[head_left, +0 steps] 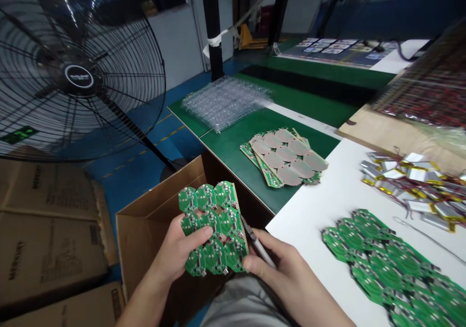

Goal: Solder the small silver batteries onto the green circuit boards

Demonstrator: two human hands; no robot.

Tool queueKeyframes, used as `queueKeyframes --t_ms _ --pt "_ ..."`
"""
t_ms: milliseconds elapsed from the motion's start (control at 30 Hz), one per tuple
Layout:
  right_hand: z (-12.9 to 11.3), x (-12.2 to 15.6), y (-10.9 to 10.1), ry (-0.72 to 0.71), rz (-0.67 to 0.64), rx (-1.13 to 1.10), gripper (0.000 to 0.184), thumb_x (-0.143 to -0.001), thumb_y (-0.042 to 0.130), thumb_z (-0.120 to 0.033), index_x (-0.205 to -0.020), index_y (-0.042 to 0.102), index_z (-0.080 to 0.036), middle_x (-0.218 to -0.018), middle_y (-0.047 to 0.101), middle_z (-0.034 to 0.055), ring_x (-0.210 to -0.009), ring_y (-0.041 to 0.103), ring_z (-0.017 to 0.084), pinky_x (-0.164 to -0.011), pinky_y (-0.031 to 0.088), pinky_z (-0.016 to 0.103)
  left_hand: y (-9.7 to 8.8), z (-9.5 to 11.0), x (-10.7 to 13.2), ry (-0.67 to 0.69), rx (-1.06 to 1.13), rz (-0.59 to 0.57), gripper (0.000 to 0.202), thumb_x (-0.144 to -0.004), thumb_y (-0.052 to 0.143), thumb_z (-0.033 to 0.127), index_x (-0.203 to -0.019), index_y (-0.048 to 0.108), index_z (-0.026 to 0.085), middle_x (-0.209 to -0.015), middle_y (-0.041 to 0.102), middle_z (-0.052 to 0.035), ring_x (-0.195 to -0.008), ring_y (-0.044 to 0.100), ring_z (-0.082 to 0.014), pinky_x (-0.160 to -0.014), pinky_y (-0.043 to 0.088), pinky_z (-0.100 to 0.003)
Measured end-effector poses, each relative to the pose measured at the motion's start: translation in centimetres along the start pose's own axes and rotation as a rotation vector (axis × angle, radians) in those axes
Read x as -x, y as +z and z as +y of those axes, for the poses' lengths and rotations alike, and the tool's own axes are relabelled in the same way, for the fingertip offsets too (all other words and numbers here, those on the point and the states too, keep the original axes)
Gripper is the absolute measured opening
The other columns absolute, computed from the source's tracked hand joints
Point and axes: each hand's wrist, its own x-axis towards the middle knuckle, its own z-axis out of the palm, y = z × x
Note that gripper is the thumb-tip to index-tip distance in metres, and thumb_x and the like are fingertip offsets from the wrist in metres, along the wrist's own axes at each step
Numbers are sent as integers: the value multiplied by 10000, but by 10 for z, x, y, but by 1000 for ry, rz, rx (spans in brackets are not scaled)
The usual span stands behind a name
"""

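Note:
My left hand [178, 247] is closed on a panel of round green circuit boards [209, 215], with its thumb lying across the front. The panel is tilted up over an open cardboard box, its component side towards me. In my right hand [280, 264] is a slim grey tool with a dark narrow tip [259, 246]; its exact kind I cannot make out. That tip lies along the panel's right edge strip, and my right thumb is at the panel's lower right corner. The fingers behind the panel are hidden.
The open cardboard box [134, 225] stands below my hands. More panels [287, 155] lie stacked on the green table, near clear plastic trays [222, 101]. Green boards [393, 264] and silver battery cells [418, 176] cover parts of the white surface. A large fan [78, 77] stands left, above closed cartons [47, 254].

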Motion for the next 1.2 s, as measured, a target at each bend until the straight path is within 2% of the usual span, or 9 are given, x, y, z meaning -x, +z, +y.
queueKeyframes --t_ms 100,200,367,567,767,933,1033,1100,1200 --pt "3 1 1 38 -77 -130 415 -758 776 -598 -905 757 -210 -723 612 -19 -668 516 145 -631 424 246 -1 -6 -1 -59 75 -66 295 -735 854 298 -947 741 127 -755 787 -97 -663 753 -254 -617 611 -329" --pt "3 0 0 41 -121 -170 555 -723 733 -713 -925 758 -196 -678 586 -14 -606 515 145 -607 442 268 -2 -12 -4 -97 147 -83 361 -713 865 316 -990 737 123 -733 781 -94 -673 757 -267 -595 607 -322" --pt "-9 -6 -4 -49 -70 -112 523 -797 770 -546 -1232 675 -273 -962 702 2 -950 611 219 -928 459 322 -3 -13 -3 -58 71 -91 326 -750 847 280 -1014 740 121 -811 796 -100 -740 764 -265 -677 614 -340" --pt "-16 -10 -11 -69 27 42 385 -824 756 -493 -1096 705 -225 -847 595 -24 -832 517 178 -781 426 265 -3 -13 -1 -30 -23 -149 310 -800 816 303 -1046 742 130 -870 800 -102 -805 761 -271 -727 608 -355" --pt "-12 -10 -10 -47 39 -111 327 -748 853 -385 -1012 733 -233 -776 592 -44 -823 550 154 -768 423 226 -1 -14 1 -50 -42 -150 266 -799 818 290 -1000 750 130 -847 797 -94 -753 754 -240 -735 601 -340" --pt "3 -6 1 17 -129 -309 644 -661 764 -735 -976 715 -176 -635 563 -23 -546 505 128 -564 438 270 1 -35 2 -127 238 -273 427 -671 891 357 -995 729 131 -706 760 -80 -582 719 -233 -535 566 -297" --pt "13 -19 6 13 -135 -359 809 -642 646 -864 -1117 656 -209 -652 514 -44 -530 482 133 -558 471 315 -11 -42 1 -9 380 -243 311 -670 888 297 -909 734 171 -607 720 -19 -435 639 -150 -423 503 -217" --pt "21 -35 9 0 -101 -306 729 -701 678 -766 -1196 629 -232 -712 518 -40 -609 507 146 -638 495 337 -24 -38 3 85 423 -203 223 -694 869 298 -848 735 206 -557 696 19 -411 616 -116 -412 491 -181" --pt "35 -57 15 -13 1 -113 683 -658 830 -362 -1294 608 -246 -919 610 22 -914 583 221 -915 455 415 -42 -28 8 133 429 -112 215 -698 848 268 -882 743 230 -594 716 28 -505 678 -137 -514 569 -211"
